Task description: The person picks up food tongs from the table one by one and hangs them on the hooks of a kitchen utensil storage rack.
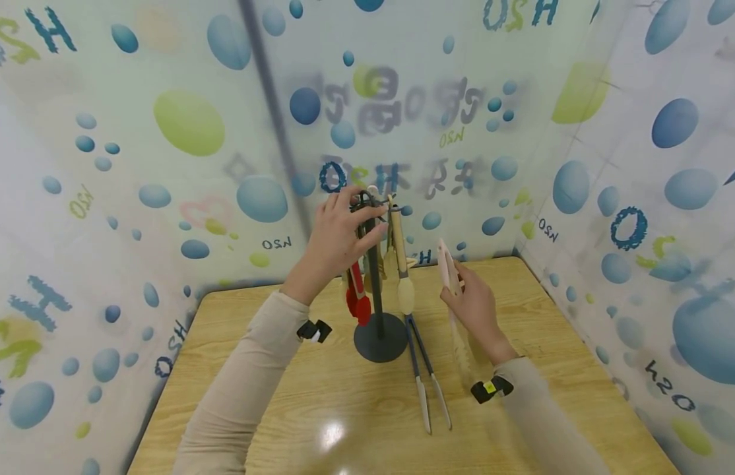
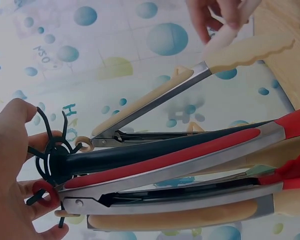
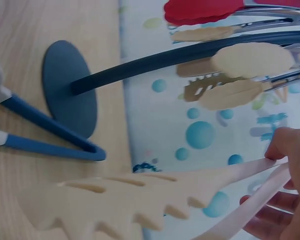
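My left hand (image 1: 338,231) holds the top of a dark utensil stand (image 1: 375,284), its fingers spread around the curved hooks (image 2: 55,155). From the hooks hang red-tipped tongs (image 2: 165,160) and several cream-tipped tongs, one pair (image 2: 155,100) spread wide in the left wrist view. My right hand (image 1: 476,307) grips a pale pair of tongs (image 3: 135,200) near its joined end, to the right of the stand. The tongs' broad slotted, toothed end points down toward the table in the right wrist view.
Blue-handled tongs (image 1: 416,353) with pale tips lie on the wooden table (image 1: 320,402), right beside the stand's round base (image 1: 379,349). A patterned curtain (image 1: 189,125) encloses the table at the back and both sides.
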`<action>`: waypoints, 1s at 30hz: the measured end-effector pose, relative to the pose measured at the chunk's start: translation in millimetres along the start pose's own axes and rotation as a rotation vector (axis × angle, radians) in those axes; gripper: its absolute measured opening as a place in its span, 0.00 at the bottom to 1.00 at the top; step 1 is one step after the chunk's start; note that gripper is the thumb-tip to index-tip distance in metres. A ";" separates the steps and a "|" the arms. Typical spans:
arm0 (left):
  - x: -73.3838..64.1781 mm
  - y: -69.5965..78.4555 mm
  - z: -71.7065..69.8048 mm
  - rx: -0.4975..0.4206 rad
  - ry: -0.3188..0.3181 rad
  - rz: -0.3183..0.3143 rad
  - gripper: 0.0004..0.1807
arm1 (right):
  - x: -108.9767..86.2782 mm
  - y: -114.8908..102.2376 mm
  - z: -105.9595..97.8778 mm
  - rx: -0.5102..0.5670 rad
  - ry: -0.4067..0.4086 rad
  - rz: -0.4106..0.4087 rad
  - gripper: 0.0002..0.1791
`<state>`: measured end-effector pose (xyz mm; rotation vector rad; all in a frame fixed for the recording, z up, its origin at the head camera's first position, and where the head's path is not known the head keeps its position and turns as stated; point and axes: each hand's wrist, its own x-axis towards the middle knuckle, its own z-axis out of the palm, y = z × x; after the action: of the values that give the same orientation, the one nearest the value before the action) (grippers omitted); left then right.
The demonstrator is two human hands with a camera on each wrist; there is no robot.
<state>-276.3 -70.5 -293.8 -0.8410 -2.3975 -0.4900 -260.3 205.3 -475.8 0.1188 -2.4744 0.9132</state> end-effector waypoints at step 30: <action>-1.6 1.6 -0.5 0.134 -0.022 0.020 0.20 | 33.8 -57.8 -39.4 0.037 0.197 -0.180 0.31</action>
<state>-274.0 -70.3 -294.2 -0.8144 -2.4093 -0.3095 -259.0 188.4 -400.0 0.2475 -2.2262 0.8511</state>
